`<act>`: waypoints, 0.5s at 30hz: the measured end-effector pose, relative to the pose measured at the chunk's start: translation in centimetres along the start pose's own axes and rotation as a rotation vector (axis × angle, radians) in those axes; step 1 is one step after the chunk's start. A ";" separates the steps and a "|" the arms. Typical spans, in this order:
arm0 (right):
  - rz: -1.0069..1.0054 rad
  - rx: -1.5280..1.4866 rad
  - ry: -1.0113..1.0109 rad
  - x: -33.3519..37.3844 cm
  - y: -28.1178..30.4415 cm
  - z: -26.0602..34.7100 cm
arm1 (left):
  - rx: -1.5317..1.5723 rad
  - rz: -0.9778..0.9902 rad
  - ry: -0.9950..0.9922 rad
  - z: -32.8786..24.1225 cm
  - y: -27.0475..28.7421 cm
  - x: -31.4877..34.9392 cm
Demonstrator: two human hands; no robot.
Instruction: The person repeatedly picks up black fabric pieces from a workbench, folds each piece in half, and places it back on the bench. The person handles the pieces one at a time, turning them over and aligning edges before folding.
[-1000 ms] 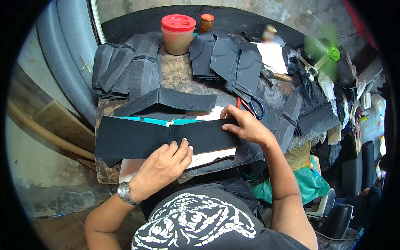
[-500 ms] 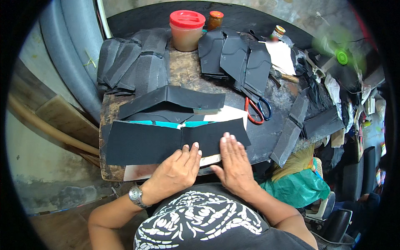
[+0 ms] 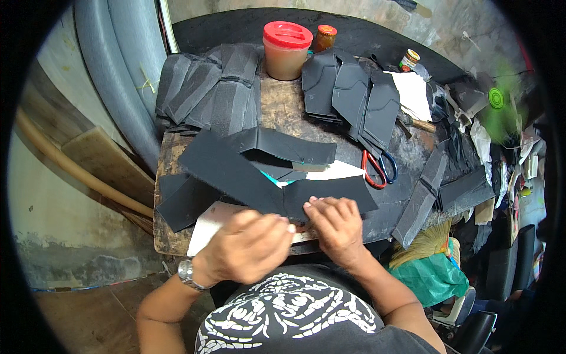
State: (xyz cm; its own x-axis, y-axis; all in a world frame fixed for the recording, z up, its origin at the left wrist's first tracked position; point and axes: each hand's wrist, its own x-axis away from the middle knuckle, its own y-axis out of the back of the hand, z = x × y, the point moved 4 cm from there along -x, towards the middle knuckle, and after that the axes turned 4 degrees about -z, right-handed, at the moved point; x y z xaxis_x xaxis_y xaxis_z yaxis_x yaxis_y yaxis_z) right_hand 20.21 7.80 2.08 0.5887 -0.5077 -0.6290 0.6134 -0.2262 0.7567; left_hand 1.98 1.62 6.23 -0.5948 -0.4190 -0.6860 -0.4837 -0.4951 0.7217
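Observation:
A long black sheet piece (image 3: 236,174) lies bent in a shallow V across the wooden table (image 3: 171,153), with a teal edge and a white sheet (image 3: 330,172) showing under it. My left hand (image 3: 247,245) grips its near edge at the middle, fingers curled. My right hand (image 3: 333,221) pinches the same edge just to the right; the two hands almost touch. A folded black strip (image 3: 289,147) lies behind the piece.
Stacks of black cut pieces lie at the back left (image 3: 212,88) and back right (image 3: 354,94). A red-lidded jar (image 3: 287,50) stands at the back. Red-and-blue scissors (image 3: 377,168) lie right of the sheet. More black strips (image 3: 424,194) and clutter fill the right side.
My right hand came in from the right end of the piece to its near middle beside my left hand. The flat black piece is now lifted and bent into a V.

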 end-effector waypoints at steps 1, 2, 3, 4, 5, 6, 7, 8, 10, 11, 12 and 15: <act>-0.039 -0.026 -0.017 -0.5 1.0 -0.4 | 0.011 -0.164 0.097 0.6 1.2 0.3; -0.092 -0.070 -0.047 -1.1 2.1 -0.8 | 0.152 -0.242 0.326 1.3 1.5 0.7; -0.071 -0.139 -0.126 -1.5 3.4 -1.0 | 0.300 -0.406 0.515 2.1 1.8 1.4; -0.080 -0.232 -0.173 -1.9 4.6 -1.1 | 0.665 -0.621 0.947 2.3 0.5 2.6; -0.046 -0.316 -0.248 -2.4 5.5 -1.2 | 0.974 -0.685 1.111 3.0 -0.7 3.3; -0.062 -0.437 -0.302 -2.9 6.2 -1.2 | 1.258 -0.783 1.244 2.7 -2.2 3.7; 0.016 -0.560 -0.439 -3.1 6.7 -1.3 | 1.567 -0.834 1.346 2.1 -3.7 3.7; 0.021 -0.667 -0.484 -3.6 6.9 -1.4 | 1.871 -0.822 1.353 1.5 -4.9 3.3; 0.081 -0.852 -0.642 -4.1 6.6 -1.9 | 2.149 -0.641 1.362 0.6 -5.8 2.6; 0.125 -0.938 -0.749 -4.1 6.2 -2.2 | 2.283 -0.598 1.302 0.3 -5.9 2.0; 0.208 -1.004 -0.892 -3.9 5.5 -2.7 | 2.213 -0.642 1.277 0.3 -5.8 1.8; 0.349 -1.073 -0.930 -3.7 4.7 -4.2 | 2.073 -0.585 1.332 0.9 -6.0 1.3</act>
State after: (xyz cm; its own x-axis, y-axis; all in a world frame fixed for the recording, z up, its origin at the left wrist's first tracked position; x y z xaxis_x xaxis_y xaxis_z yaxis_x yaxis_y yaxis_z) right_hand 23.10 12.08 7.28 0.4965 -0.8424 0.2093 0.8484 0.5220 0.0884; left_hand 3.52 4.74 1.12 -0.1384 -0.9808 0.1373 -0.5501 -0.0391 -0.8342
